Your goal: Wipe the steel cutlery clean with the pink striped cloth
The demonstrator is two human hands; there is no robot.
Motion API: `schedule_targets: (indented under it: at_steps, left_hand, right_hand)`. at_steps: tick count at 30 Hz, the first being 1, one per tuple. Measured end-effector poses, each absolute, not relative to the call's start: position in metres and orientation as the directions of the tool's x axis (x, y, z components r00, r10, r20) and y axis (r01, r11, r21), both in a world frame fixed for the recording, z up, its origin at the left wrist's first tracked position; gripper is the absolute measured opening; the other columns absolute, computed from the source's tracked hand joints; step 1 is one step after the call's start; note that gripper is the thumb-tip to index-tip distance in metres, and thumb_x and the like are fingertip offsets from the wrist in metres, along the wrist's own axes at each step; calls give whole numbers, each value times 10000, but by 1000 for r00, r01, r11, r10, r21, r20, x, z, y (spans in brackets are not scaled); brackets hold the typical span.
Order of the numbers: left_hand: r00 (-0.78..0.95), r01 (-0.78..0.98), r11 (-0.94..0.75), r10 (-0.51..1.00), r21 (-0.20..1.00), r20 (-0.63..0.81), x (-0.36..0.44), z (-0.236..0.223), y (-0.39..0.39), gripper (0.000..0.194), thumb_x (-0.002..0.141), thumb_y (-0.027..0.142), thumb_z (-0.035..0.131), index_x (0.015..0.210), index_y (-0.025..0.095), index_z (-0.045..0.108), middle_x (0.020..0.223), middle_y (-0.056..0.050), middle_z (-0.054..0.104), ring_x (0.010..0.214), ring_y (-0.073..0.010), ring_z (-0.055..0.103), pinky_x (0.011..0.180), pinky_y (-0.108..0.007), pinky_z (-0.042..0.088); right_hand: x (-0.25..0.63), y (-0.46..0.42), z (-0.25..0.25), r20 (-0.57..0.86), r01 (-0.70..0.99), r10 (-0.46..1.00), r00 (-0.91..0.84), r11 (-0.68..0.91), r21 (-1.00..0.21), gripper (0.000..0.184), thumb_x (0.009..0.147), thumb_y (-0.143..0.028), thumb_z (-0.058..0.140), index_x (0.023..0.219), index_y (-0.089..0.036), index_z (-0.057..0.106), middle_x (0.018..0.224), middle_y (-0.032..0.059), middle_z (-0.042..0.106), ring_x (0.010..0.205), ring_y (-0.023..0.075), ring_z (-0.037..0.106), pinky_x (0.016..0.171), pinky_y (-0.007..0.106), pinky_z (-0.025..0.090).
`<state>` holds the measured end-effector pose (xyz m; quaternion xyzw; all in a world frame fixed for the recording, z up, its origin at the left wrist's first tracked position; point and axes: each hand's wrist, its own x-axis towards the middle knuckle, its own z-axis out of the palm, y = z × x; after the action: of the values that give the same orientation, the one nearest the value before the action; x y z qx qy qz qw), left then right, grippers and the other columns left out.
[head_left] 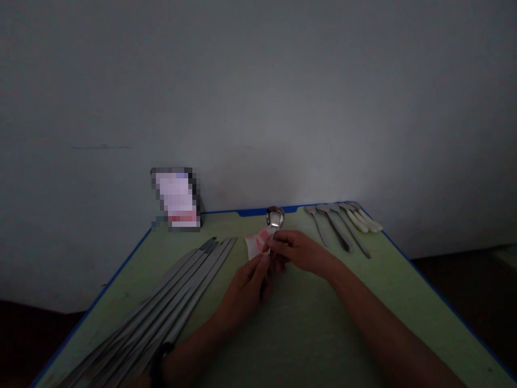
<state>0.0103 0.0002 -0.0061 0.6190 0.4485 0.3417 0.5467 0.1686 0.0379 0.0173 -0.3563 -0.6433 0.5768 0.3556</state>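
Pointing away from both hands in the head view, the spoon (275, 217) has its bowl just beyond the right hand's fingertips, with its long axis running from there back between the two hands, slightly toward the left one. The right hand (294, 250) is nearer the bowl, its thumb and fingers closed on the upper handle, its forearm slanting in from the lower right. The left hand (248, 280) sits lower, thumb and fingers drawn together near the handle's hidden end; whether they grip the spoon or the pink-and-white cloth or paper (253, 247) just beyond them, I cannot tell. Right of the right hand lie metal utensils (339, 229) and white-handled ones (361, 218) on the green desk (315, 334); left of the left hand, long grey strips (177, 291) fan toward the near edge
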Motion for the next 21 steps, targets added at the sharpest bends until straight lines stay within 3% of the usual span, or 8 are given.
schedule_targets:
  at_steps: [3, 5, 7, 10, 11, 13, 15, 21]
  left_hand:
    - [440, 253, -90, 898, 963, -31, 11, -7, -5, 364, 929, 437, 309, 801, 183, 537, 552, 39, 485, 463, -107, 431, 450, -204, 338]
    - [488, 339, -233, 872, 912, 42, 12, -6, -9, 318, 928, 387, 341, 819, 183, 560, 620, 15, 532, 552, -125, 488, 527, -219, 368]
    - [535, 417, -369, 838, 831, 104, 13, -5, -11, 272, 915, 343, 385, 794, 182, 569, 684, -7, 568, 625, -142, 518, 584, -233, 375]
    - [586, 473, -462, 801, 750, 124, 13, -4, -11, 245, 906, 299, 398, 768, 180, 562, 707, -13, 587, 630, -142, 522, 596, -237, 368]
    - [589, 483, -470, 799, 738, 123, 13, -5, -10, 243, 908, 291, 391, 773, 180, 560, 703, -11, 587, 622, -139, 520, 592, -234, 366]
    - [579, 499, -478, 804, 723, 133, 12, -6, -9, 241, 910, 282, 384, 774, 179, 555, 704, -8, 587, 623, -134, 523, 591, -230, 365]
    - [578, 507, -489, 804, 710, 141, 11, -7, -7, 235, 908, 275, 384, 774, 179, 551, 708, -5, 585, 629, -131, 525, 597, -228, 366]
    - [602, 509, -513, 786, 691, 140, 11, -7, -7, 245, 909, 271, 376, 748, 180, 537, 683, 2, 575, 606, -124, 513, 577, -224, 352]
  right_hand:
    - [191, 43, 30, 53, 120, 933, -356, 101, -988, 278, 841, -427, 435, 790, -182, 557, 573, -19, 584, 466, 99, 532, 471, 222, 413]
    - [210, 47, 42, 60, 357, 981, -186, 125, -926, 334, 860, -429, 390, 729, -171, 558, 492, -21, 552, 384, 90, 476, 409, 207, 347]
    - [229, 53, 52, 111, 657, 993, 38, 59, -752, 363, 868, -414, 373, 708, -159, 576, 519, 9, 589, 390, 97, 495, 427, 217, 362]
    - [246, 66, 54, 97, 961, 992, 77, -48, -274, 355, 873, -296, 357, 710, -136, 629, 676, 87, 673, 604, 148, 623, 599, 245, 435]
    - [248, 71, 51, 68, 987, 995, 69, -58, -151, 346, 865, -265, 366, 723, -122, 647, 728, 118, 684, 687, 175, 643, 658, 263, 443]
    - [247, 81, 44, 30, 997, 997, 73, -72, -27, 327, 851, -226, 384, 780, -83, 670, 823, 182, 684, 803, 231, 651, 729, 304, 445]
    - [243, 88, 35, 20, 995, 996, 92, -93, 32, 321, 853, -186, 376, 861, -54, 669, 891, 222, 670, 860, 260, 646, 754, 330, 448]
    - [238, 93, 20, 13, 978, 993, 115, -116, 171, 338, 869, -135, 335, 1003, -75, 640, 993, 222, 647, 921, 253, 635, 763, 320, 459]
